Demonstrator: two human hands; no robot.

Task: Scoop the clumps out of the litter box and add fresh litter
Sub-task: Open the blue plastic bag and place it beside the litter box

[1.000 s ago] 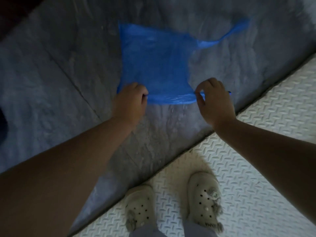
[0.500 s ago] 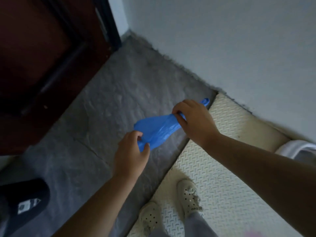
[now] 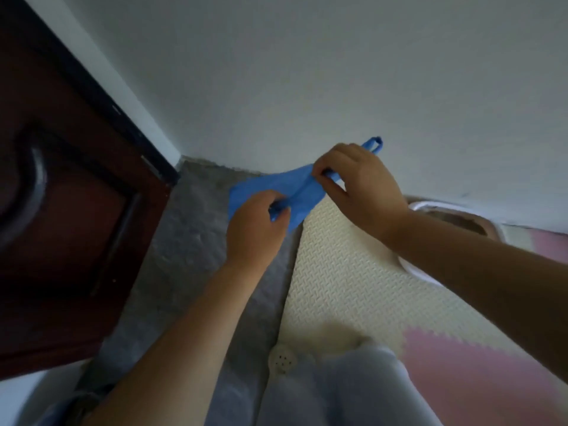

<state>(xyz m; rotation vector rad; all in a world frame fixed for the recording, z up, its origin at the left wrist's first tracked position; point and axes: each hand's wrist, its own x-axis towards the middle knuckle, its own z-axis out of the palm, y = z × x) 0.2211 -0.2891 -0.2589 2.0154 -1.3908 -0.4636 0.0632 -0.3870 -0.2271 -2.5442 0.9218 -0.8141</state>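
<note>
A person stands looking down at both bare hands, which hold a blue bag [image 3: 276, 187] in the air between them. The left hand [image 3: 255, 232] pinches the bag's near edge between thumb and curled fingers. The right hand [image 3: 359, 186], farther and to the right, grips the bunched far end, and one handle loop pokes out beyond its knuckles.

A second ago the bag was stretched wide and flat over the grey floor [image 3: 190, 241]; now it is gathered into a narrow, twisted shape and lifted. The view has tilted up, showing much more of the pale wall [image 3: 307, 72] and a dark door [image 3: 61, 210] on the left.

The litter box [image 3: 419, 206] sits on the right against the wall, on a cream mat [image 3: 353, 287], partly hidden by the right forearm. More of it shows than half a second ago.
</note>
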